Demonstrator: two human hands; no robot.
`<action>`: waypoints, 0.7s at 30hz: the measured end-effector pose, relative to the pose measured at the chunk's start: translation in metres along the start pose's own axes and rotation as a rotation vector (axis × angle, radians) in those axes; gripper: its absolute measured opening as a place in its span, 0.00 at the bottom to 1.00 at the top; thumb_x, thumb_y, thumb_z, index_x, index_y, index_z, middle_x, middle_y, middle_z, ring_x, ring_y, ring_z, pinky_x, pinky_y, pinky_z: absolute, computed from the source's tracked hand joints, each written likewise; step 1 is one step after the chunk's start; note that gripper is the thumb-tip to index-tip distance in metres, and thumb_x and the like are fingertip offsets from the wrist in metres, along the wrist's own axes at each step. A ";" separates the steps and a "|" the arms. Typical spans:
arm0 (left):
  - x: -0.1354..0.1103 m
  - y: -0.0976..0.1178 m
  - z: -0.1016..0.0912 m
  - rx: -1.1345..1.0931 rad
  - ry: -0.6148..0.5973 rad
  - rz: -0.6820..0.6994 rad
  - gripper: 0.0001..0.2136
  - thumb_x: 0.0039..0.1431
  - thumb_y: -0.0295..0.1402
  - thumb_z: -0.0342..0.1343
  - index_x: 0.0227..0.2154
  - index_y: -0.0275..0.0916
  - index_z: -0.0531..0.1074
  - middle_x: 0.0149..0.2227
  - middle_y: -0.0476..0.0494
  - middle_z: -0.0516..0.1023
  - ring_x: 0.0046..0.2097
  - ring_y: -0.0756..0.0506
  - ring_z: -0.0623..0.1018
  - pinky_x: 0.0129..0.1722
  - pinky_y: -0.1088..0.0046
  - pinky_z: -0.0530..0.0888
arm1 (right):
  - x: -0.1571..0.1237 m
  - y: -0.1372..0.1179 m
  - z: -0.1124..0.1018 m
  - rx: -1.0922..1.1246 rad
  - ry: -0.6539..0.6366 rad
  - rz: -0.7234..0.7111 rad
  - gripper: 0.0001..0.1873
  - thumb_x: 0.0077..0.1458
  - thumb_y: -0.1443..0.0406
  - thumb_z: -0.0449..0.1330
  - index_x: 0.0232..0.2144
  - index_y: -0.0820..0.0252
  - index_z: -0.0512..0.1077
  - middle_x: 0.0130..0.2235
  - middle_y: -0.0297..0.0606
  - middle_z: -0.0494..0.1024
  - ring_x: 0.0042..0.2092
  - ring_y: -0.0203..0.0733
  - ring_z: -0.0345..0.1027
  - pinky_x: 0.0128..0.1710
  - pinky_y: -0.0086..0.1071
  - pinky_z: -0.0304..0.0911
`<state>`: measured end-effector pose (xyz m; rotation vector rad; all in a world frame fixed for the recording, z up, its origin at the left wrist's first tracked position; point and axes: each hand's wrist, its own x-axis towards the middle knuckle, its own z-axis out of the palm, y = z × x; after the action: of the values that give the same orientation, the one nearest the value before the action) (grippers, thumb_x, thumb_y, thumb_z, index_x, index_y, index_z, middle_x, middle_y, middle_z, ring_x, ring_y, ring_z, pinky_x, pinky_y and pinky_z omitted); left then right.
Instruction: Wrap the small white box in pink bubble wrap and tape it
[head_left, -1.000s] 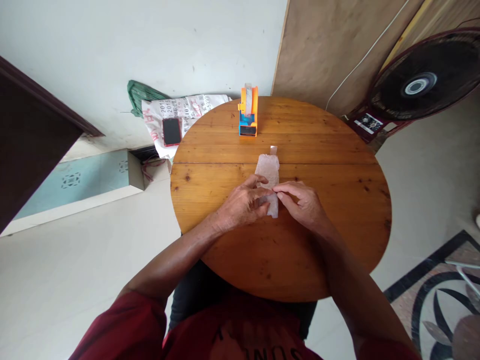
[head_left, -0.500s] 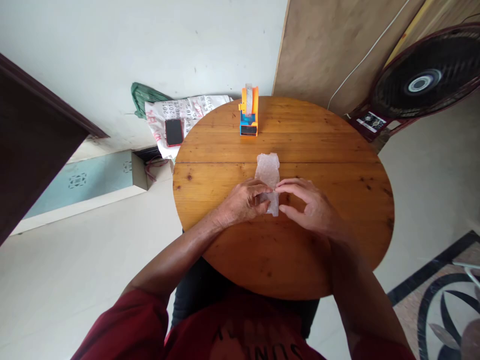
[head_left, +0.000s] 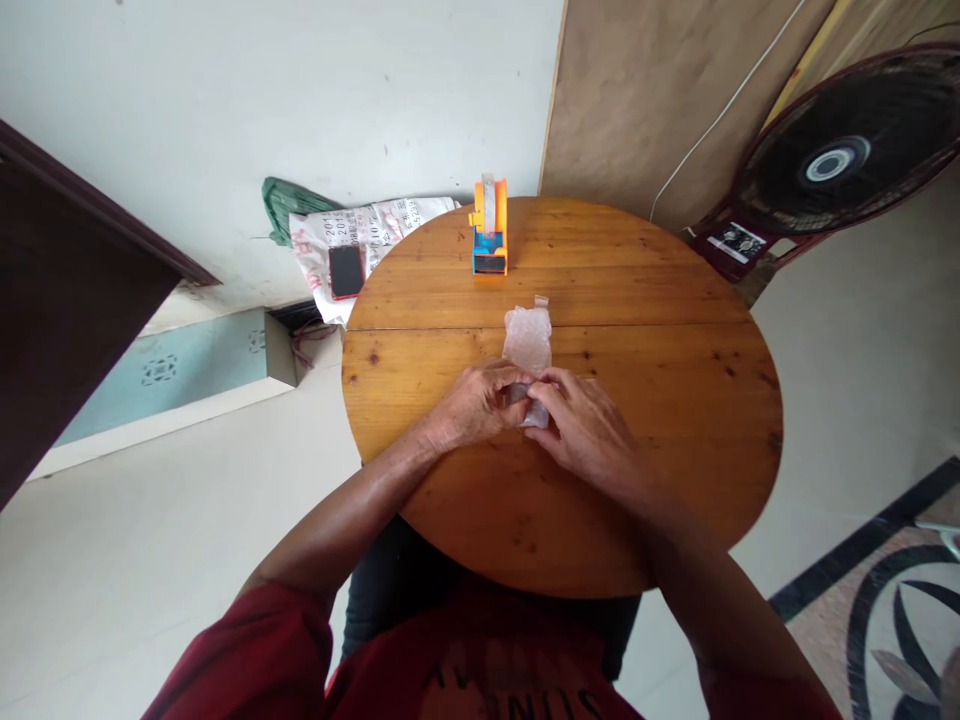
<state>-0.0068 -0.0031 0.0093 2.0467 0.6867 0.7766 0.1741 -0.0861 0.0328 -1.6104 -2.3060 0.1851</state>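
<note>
The left hand (head_left: pixel 484 402) holds the near part of a piece of clear plastic wrap (head_left: pixel 527 340) in a narrow grip, its thumb on the near side and its forefinger on the far side. The right hand (head_left: pixel 589 425) meets it from the right, fingers bent and fingertips close against the left ones over the wrap; whether they pinch anything I cannot tell, since the fingers hide the spot. The wrap lies on the round wooden table (head_left: pixel 667 400), under the fingertips and stretching away just beyond them. A short strip of tape (head_left: pixel 541 301) shows at its far right corner. Farther beyond the grip, near the table's far edge, stands an orange and blue tape dispenser (head_left: pixel 490 264). Well to the left of the grip, past the table's rim, a phone (head_left: pixel 346 272) rests on a white printed sack (head_left: pixel 390 220). Far off to the right is a large fan (head_left: pixel 896 145).
</note>
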 end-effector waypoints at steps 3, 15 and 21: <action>0.000 0.000 0.000 0.004 -0.001 -0.013 0.08 0.58 0.29 0.59 0.39 0.37 0.79 0.39 0.44 0.81 0.38 0.50 0.79 0.39 0.75 0.74 | 0.002 0.001 0.003 0.022 0.017 -0.002 0.18 0.56 0.69 0.62 0.49 0.53 0.69 0.52 0.45 0.75 0.50 0.55 0.71 0.49 0.46 0.65; 0.000 0.006 0.000 -0.224 -0.104 -0.233 0.09 0.57 0.33 0.59 0.38 0.35 0.77 0.32 0.48 0.78 0.32 0.52 0.75 0.32 0.78 0.72 | 0.006 -0.002 -0.012 0.307 0.036 0.140 0.11 0.51 0.70 0.65 0.38 0.53 0.73 0.42 0.37 0.81 0.42 0.47 0.74 0.43 0.41 0.65; -0.001 0.005 0.000 -0.299 -0.178 -0.278 0.11 0.62 0.38 0.57 0.38 0.35 0.76 0.32 0.48 0.77 0.32 0.52 0.73 0.30 0.78 0.70 | 0.008 0.006 -0.023 0.500 -0.152 0.297 0.13 0.48 0.65 0.68 0.38 0.51 0.76 0.36 0.32 0.81 0.36 0.44 0.74 0.35 0.35 0.65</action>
<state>-0.0062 -0.0062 0.0134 1.6817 0.6902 0.4956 0.1844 -0.0783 0.0538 -1.6916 -1.8919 0.9014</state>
